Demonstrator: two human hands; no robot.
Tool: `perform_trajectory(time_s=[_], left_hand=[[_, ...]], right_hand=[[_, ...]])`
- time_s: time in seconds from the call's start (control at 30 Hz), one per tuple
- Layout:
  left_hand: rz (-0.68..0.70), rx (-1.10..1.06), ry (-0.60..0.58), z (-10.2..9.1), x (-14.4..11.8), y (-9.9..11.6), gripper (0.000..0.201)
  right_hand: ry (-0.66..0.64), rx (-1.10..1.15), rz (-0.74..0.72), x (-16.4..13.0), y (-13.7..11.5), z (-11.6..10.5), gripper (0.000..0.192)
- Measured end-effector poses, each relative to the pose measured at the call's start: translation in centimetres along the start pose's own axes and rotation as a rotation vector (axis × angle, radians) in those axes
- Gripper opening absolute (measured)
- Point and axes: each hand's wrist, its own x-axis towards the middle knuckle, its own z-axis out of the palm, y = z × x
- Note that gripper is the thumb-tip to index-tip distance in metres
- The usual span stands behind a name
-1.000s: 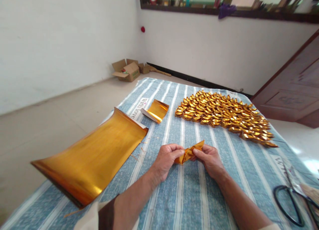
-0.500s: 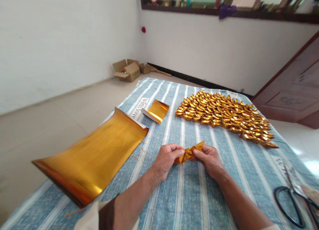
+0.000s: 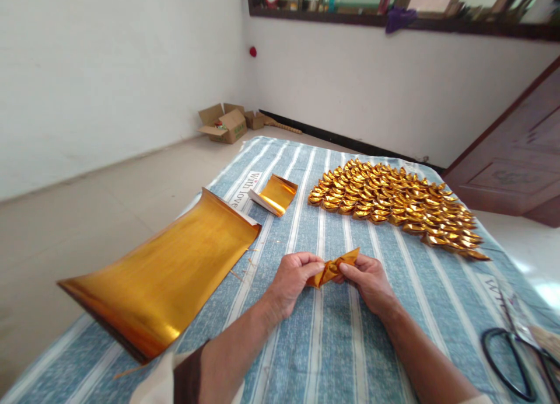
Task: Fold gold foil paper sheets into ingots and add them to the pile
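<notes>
Between my hands is a folded gold foil paper piece [image 3: 333,268], pointed at its upper right end and bulging at the middle. My left hand [image 3: 294,278] pinches its left part between thumb and fingers. At its right side, my right hand [image 3: 366,280] grips it with the thumb pressed on the front; the fingertips behind are partly hidden. Beyond my hands, many folded gold paper ingots [image 3: 394,202] lie in packed rows. A small stack of gold foil sheets [image 3: 278,195] rests to their left. Nearer on the left lies a large gold foil sheet stack [image 3: 175,275] with curled edges.
A blue and white striped cloth [image 3: 301,357] covers the table. Black-handled scissors [image 3: 510,340] lie at the right edge, beside a tan item cut off by the frame. Thin gold scraps are scattered near the large sheets. An open cardboard box [image 3: 224,125] stands on the floor.
Both hands keep nearly the same place and grip. The middle of the folded foil paper looks slightly different, rounder near my right thumb.
</notes>
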Motion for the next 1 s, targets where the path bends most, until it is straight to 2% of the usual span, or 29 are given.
perform_trajectory(time_s=[1.0], left_hand=[[0.038, 0.013, -0.008, -0.12, -0.02, -0.26, 0.019]], right_hand=[[0.0, 0.011, 0.011, -0.02, 0.11, -0.03, 0.022]])
